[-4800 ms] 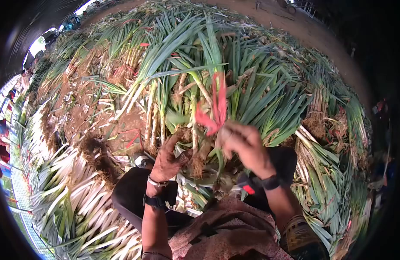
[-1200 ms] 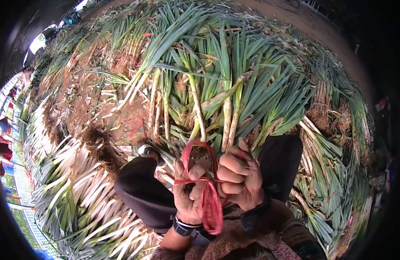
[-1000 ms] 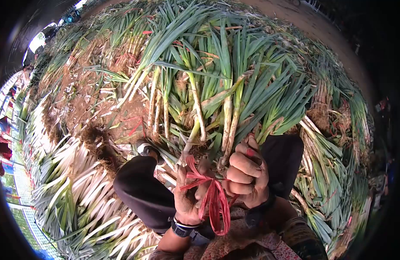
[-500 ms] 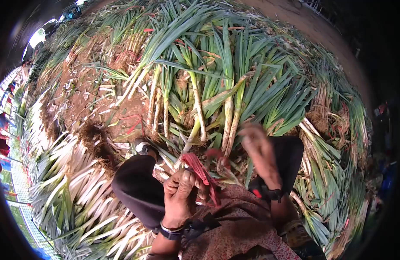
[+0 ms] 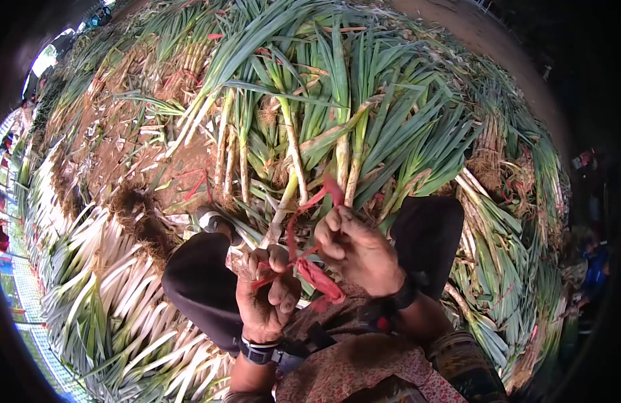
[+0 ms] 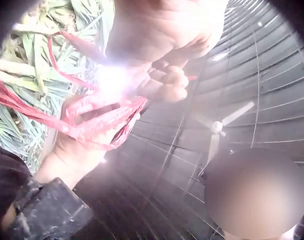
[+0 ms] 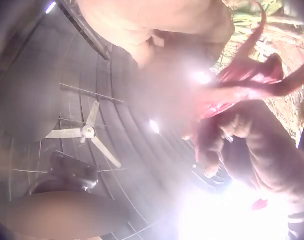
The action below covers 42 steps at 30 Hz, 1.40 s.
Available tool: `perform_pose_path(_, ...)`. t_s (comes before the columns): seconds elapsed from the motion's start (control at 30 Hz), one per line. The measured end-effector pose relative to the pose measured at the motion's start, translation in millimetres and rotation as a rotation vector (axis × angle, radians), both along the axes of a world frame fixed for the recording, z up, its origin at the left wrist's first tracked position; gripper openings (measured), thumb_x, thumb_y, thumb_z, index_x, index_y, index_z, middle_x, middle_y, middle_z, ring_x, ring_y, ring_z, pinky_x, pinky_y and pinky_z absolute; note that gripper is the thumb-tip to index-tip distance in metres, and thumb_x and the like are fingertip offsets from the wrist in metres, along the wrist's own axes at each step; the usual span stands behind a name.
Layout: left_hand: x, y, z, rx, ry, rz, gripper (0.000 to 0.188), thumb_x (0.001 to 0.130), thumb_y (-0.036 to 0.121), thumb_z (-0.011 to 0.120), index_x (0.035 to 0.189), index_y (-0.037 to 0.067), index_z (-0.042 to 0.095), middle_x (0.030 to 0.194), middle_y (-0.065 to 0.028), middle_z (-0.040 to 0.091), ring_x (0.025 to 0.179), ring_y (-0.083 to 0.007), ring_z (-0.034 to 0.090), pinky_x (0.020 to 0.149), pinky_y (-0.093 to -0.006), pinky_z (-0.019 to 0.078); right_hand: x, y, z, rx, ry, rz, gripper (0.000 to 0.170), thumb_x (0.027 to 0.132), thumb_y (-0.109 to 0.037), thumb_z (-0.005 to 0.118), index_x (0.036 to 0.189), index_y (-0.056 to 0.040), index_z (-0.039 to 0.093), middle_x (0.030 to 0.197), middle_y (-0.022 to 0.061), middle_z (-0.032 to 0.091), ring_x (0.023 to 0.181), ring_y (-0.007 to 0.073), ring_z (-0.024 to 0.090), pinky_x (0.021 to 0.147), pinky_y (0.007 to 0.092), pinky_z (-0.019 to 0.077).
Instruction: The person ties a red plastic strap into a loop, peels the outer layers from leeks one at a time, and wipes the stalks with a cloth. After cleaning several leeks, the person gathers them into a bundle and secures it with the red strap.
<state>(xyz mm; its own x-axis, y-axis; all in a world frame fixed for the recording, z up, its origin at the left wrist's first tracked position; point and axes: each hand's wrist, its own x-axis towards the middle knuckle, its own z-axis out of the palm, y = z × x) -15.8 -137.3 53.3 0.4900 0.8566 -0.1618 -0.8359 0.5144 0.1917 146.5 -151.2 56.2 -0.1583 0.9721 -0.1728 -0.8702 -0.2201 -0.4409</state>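
Observation:
A red plastic strip (image 5: 318, 277) runs between the two hands in front of the lap, with a loop rising above them and a crumpled length hanging below. My left hand (image 5: 265, 295) holds it with curled fingers, and a short end crosses the fingers. Close on the right, my right hand (image 5: 361, 252) pinches the strip between thumb and fingers. In the left wrist view the strip (image 6: 104, 127) wraps across the right hand (image 6: 69, 155). Glare washes out part of the grip in the right wrist view, where the strip (image 7: 257, 75) lies above the left hand (image 7: 254, 140).
Leeks (image 5: 347, 127) with green leaves lie in a heap straight ahead. White-stemmed leeks (image 5: 112, 275) are spread at the left, and more leeks (image 5: 488, 269) lie at the right. Bent knees (image 5: 199, 282) flank the hands. Scraps litter the brown soil (image 5: 139, 151).
The right hand, blurred and apart half a second ago, has come back beside the left and pinches the strip. Earlier the hands were wider apart, with the strip by the right hand.

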Motion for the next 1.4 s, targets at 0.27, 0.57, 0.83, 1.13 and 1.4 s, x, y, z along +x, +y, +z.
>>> perform_pose_path(0.27, 6, -5, -11, -0.133, -0.325, -0.236, 0.024, 0.091, 0.025, 0.043, 0.072, 0.011, 0.039, 0.067, -0.0001, 0.037, 0.04, -0.0058, 0.025, 0.035, -0.0188, 0.0193, -3, -1, 8, -0.07, 0.105, -0.044, 0.023, 0.094, -0.025, 0.041, 0.082, -0.008, 0.049, 0.063, -0.0038, 0.039, 0.05, 0.0028, 0.028, 0.046, 0.0155, 0.0244)
perform_pose_path(0.57, -8, -13, 1, -0.25, -0.291, -0.208, 0.027, 0.093, 0.027, 0.039, 0.07, 0.014, 0.039, 0.064, 0.0018, 0.037, 0.04, -0.0059, 0.022, 0.033, -0.0199, 0.0164, -14, 1, 14, 0.115, -0.219, -0.117, 0.023, 0.094, -0.02, 0.042, 0.085, -0.0027, 0.054, 0.068, 0.0022, 0.049, 0.049, 0.0046, 0.033, 0.045, 0.0174, 0.0258)
perform_pose_path(0.83, -9, 11, 3, -0.294, -0.462, -0.039, 0.027, 0.093, 0.027, 0.038, 0.075, 0.009, 0.044, 0.063, -0.0009, 0.044, 0.036, -0.0065, 0.032, 0.031, -0.0196, 0.0308, -6, -2, -13, 0.476, -0.893, 0.245, 0.035, 0.091, -0.013, 0.05, 0.123, -0.0008, 0.046, 0.101, 0.0053, 0.06, 0.086, 0.0057, 0.053, 0.075, 0.0213, 0.0443)
perform_pose_path(1.13, -25, 26, -28, 0.041, 0.31, 0.105, 0.029, 0.091, 0.018, 0.045, 0.113, -0.001, 0.047, 0.1, -0.0136, 0.059, 0.09, -0.0197, 0.058, 0.078, -0.0279, 0.0485, 5, -12, -17, 0.194, -1.01, 0.113, 0.019, 0.087, -0.012, 0.056, 0.101, 0.0011, 0.06, 0.079, -0.0036, 0.058, 0.068, 0.0012, 0.046, 0.059, 0.0179, 0.0403)
perform_pose_path(1.4, -39, 9, -30, 0.242, 0.486, -0.248, 0.065, 0.083, 0.04, 0.057, 0.126, -0.004, 0.037, 0.097, -0.015, 0.058, 0.057, -0.0099, 0.053, 0.048, -0.0182, 0.0415, 6, -9, -26, 0.198, -1.225, -0.032, 0.015, 0.087, -0.011, 0.056, 0.092, 0.0026, 0.061, 0.08, 0.0028, 0.062, 0.073, 0.0053, 0.055, 0.064, 0.0193, 0.0453)
